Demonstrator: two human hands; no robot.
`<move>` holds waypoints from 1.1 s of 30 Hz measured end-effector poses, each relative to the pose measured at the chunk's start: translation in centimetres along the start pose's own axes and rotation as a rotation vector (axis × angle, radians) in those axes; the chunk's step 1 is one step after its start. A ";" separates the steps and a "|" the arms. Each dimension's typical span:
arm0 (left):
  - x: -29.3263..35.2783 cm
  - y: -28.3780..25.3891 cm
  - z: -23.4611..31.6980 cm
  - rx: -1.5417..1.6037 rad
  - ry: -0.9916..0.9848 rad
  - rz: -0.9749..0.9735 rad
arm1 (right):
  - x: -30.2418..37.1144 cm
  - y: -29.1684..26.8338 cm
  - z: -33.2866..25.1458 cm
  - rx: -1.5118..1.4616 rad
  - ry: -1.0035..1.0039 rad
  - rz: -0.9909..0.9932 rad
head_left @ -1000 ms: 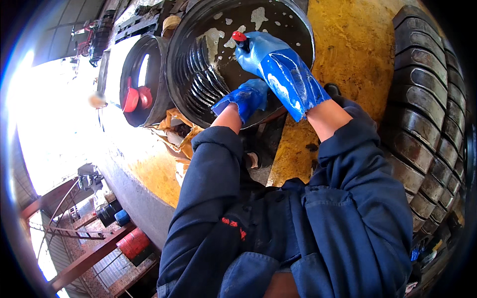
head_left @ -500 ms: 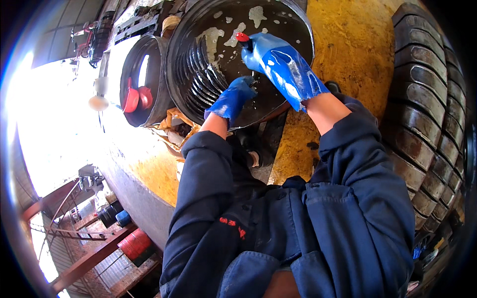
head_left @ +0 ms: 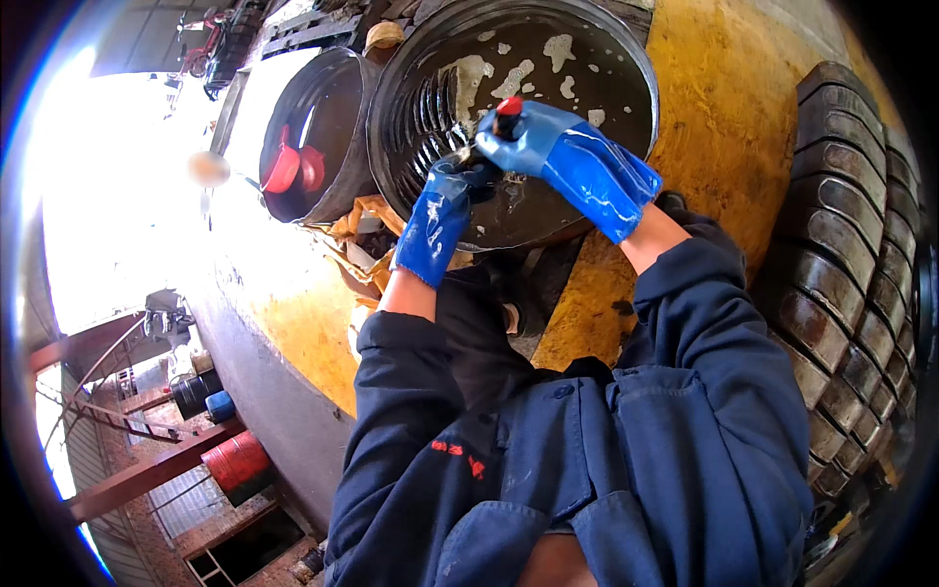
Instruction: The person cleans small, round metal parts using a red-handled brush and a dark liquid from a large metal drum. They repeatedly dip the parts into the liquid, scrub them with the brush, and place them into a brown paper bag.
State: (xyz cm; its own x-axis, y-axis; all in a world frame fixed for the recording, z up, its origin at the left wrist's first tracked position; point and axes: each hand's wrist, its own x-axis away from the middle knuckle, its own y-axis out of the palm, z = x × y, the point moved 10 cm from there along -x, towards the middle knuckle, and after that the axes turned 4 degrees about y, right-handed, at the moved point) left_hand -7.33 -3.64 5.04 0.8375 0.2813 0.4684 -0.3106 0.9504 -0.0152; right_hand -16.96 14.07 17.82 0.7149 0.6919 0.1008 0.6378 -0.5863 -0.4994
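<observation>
I see blue gloves (head_left: 587, 171), a black tub (head_left: 606, 59) with white foam flecks, a red-tipped tool (head_left: 508, 106) over it, yellow ground (head_left: 743, 108) beside it.

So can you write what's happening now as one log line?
left hand: on small thing, gloved | right hand: grips red-capped tool | over black tub, foamy water | tyre at right

Left hand (head_left: 442, 220) rose to meet right hand (head_left: 558, 157).

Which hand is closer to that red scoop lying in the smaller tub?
Left. The left hand is at the big tub's near edge, closer to the red scoop; the right hand is farther right, over the soapy water.
</observation>
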 end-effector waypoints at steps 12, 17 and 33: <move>-0.2 2.4 -0.5 0.221 -0.010 0.003 | -0.1 1.1 13.8 0.504 0.480 0.033; -0.2 2.5 -1.0 0.323 0.015 0.043 | -1.1 -0.2 7.0 0.037 0.425 0.109; -1.2 3.7 -4.4 0.893 -0.315 0.125 | -0.8 3.6 -2.4 0.154 -0.107 -0.068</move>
State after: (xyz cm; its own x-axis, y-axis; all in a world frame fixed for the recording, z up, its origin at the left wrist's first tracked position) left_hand -7.49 0.15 0.57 0.6561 0.2010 0.7274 -0.7271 0.4266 0.5379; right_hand -14.55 10.33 18.01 0.6315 0.7737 0.0509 0.6265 -0.4704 -0.6215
